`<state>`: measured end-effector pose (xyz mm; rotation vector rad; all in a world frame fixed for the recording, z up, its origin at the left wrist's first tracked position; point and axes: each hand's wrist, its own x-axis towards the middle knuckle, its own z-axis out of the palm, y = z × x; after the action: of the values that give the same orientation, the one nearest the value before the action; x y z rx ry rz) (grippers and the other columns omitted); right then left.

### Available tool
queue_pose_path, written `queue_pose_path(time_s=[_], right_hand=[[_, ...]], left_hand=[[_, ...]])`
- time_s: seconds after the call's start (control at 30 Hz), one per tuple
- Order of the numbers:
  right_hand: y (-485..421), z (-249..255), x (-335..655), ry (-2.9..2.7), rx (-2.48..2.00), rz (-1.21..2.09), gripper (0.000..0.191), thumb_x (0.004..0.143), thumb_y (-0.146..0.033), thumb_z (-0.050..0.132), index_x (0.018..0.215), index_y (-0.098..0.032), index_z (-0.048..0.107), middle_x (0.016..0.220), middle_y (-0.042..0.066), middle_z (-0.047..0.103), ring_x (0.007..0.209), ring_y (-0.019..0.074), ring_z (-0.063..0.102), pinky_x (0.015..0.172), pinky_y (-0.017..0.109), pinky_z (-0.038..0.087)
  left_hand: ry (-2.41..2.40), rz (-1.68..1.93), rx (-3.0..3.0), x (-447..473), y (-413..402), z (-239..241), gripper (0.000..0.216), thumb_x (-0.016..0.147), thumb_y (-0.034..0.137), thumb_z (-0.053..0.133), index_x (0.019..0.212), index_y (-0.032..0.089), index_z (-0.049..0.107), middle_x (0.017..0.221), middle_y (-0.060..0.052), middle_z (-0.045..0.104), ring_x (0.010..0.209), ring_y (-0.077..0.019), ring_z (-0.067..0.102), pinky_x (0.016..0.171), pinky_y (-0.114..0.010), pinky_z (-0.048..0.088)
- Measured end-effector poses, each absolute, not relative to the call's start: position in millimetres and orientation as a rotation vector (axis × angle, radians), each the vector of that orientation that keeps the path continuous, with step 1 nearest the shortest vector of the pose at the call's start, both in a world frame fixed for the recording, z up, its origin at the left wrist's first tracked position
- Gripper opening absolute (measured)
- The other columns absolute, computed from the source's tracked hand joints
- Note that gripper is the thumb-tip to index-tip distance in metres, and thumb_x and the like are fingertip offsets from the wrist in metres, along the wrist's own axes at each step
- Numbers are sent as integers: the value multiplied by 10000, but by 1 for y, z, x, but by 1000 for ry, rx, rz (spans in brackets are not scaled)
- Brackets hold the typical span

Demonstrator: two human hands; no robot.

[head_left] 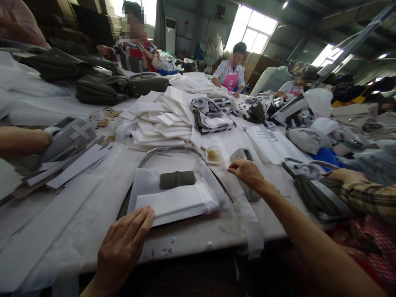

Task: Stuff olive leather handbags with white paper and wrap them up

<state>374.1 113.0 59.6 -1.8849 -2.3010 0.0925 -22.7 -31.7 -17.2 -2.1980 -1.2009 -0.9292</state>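
Note:
My left hand [123, 241] lies flat near the table's front edge, fingers stretched out, its fingertips touching the corner of a clear plastic bag [173, 202] that holds folded white fabric. A small dark olive pouch [177, 179] rests on top of that bag. A dark strap [173, 150] curves around the bag. My right hand [247, 171] reaches forward over the table with fingers curled in a pinch; what it pinches is too small to make out. Just past it sit a grey object [243, 154] and a little clear tray [213, 155].
A pile of white folded sheets [161, 119] fills the middle of the table, with dark olive bags [102, 88] at the back left. Another person's arm [24, 140] enters from the left, and a plaid sleeve [368, 198] from the right. Several people sit at the far side.

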Motion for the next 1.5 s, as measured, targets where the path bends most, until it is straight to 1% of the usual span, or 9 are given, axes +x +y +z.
queue_pose_path(time_s=[0.1,0.2,0.57,0.7,0.83,0.9,1.27,1.37,1.5], right_hand=[[85,46,378,-2337,-1985,251,75,815,-265,725,800,-197,697,818,22,670,760,180,611,707,281,431],[74,24,373,-2340,-1917,321,201,770,-241,757,956,-204,689,897,15,647,829,180,607,724,266,428],[74,16,365,-2330,-1862,285,120,886,-211,599,937,-188,706,928,47,648,848,186,618,767,282,438],[71,9,374,-2381,-1704,407,336,750,-194,733,1082,-243,710,1010,26,649,889,177,619,777,260,454],[74,-2,375,-2292,-1671,396,69,754,-165,693,803,-201,725,835,17,644,777,164,611,739,260,456],[75,-1,374,-2252,-1668,353,94,793,-176,648,720,-198,702,757,12,637,740,165,610,728,268,458],[38,100,399,-1910,-1623,-40,297,950,-388,450,970,-205,683,1214,102,675,1068,250,631,949,382,456],[11,123,410,-2068,-1768,20,289,934,-391,449,965,-230,687,1116,92,714,1014,257,653,886,368,476],[-37,150,400,-2345,-1957,391,335,940,-441,444,810,-240,678,757,40,696,717,212,639,671,297,469]], left_hand=[[-1193,-926,-2196,-23,-31,-16,321,958,34,461,1216,125,629,1163,-87,725,1021,-245,676,904,-384,448],[-1166,-920,-2198,-22,-31,-14,308,959,39,458,1205,108,629,1146,-97,729,1011,-254,677,887,-392,455],[-1155,-923,-2149,-21,-32,-15,317,946,24,460,1200,133,614,1128,-72,733,1016,-235,673,888,-379,462],[-1150,-918,-2147,-22,-32,-17,334,935,17,464,1211,134,609,1132,-70,731,1023,-240,670,891,-383,465],[-1157,-934,-2129,-22,-32,-19,342,929,14,462,1213,139,606,1137,-69,730,1028,-239,670,888,-379,463],[-1156,-938,-2127,-22,-32,-21,341,930,15,459,1210,139,608,1141,-71,728,1031,-238,669,887,-378,461],[-1165,-940,-2107,-22,-32,-26,394,911,35,459,1242,184,613,1158,-69,723,1056,-223,671,918,-358,452],[-1165,-950,-2104,-23,-32,-27,387,921,48,451,1245,186,614,1164,-75,721,1060,-222,670,916,-355,451],[-1169,-953,-2107,-23,-32,-30,353,925,38,474,1224,162,615,1174,-78,717,1072,-230,662,913,-362,449]])
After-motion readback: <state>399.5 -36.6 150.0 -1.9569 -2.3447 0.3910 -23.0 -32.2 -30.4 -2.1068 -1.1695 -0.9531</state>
